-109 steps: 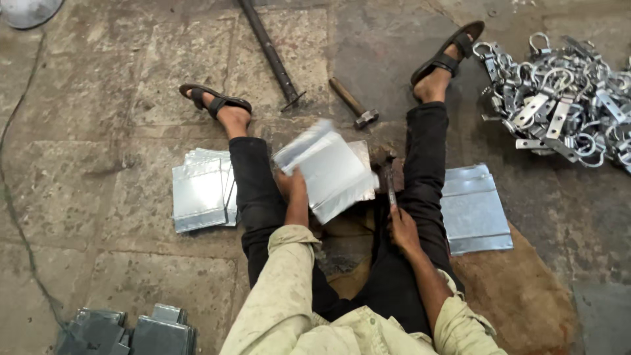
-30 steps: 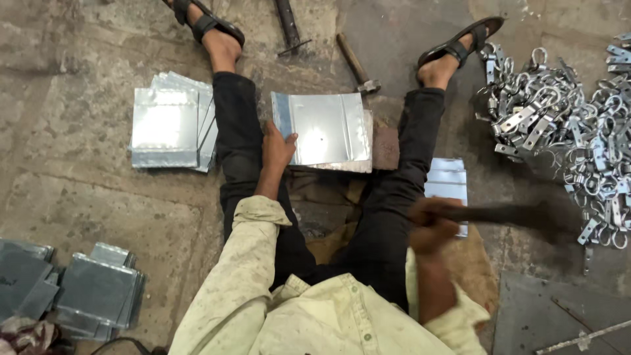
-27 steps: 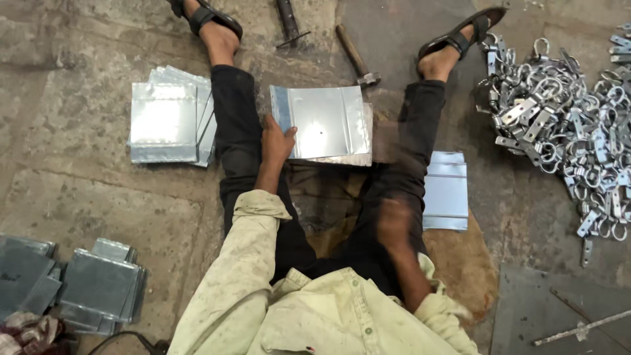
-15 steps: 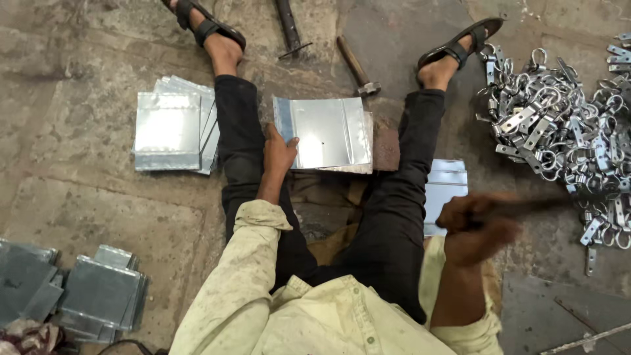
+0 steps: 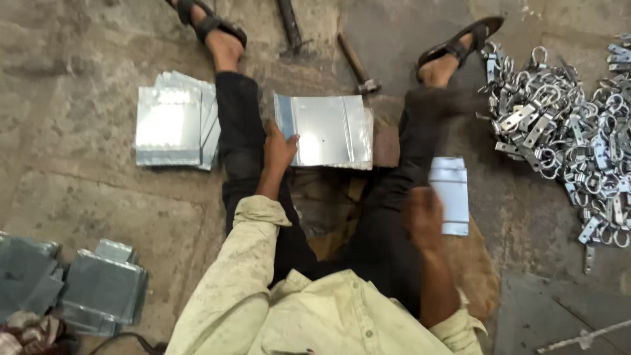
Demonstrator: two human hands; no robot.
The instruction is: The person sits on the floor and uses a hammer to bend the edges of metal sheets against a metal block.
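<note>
I sit on the floor with my legs spread. A shiny flat metal sheet [image 5: 325, 131] lies between them on a dark block [image 5: 386, 146]. My left hand [image 5: 279, 148] presses on the sheet's left edge and holds it still. My right hand [image 5: 424, 213] is a blur over my right thigh, its fingers closed in a fist. The dark hammer it swings shows only as a smear above my right knee.
A stack of similar sheets [image 5: 167, 125] lies left of my left leg, and a smaller stack [image 5: 450, 194] right of my right leg. A heap of metal clamps [image 5: 565, 131] fills the right side. Folded metal pieces [image 5: 98, 289] sit lower left. A spare hammer [image 5: 355, 62] and an iron bar [image 5: 289, 26] lie ahead.
My right hand, raised to the side with the hammer half a second ago, has swung down and inward. My left hand and the sheet have stayed in place.
</note>
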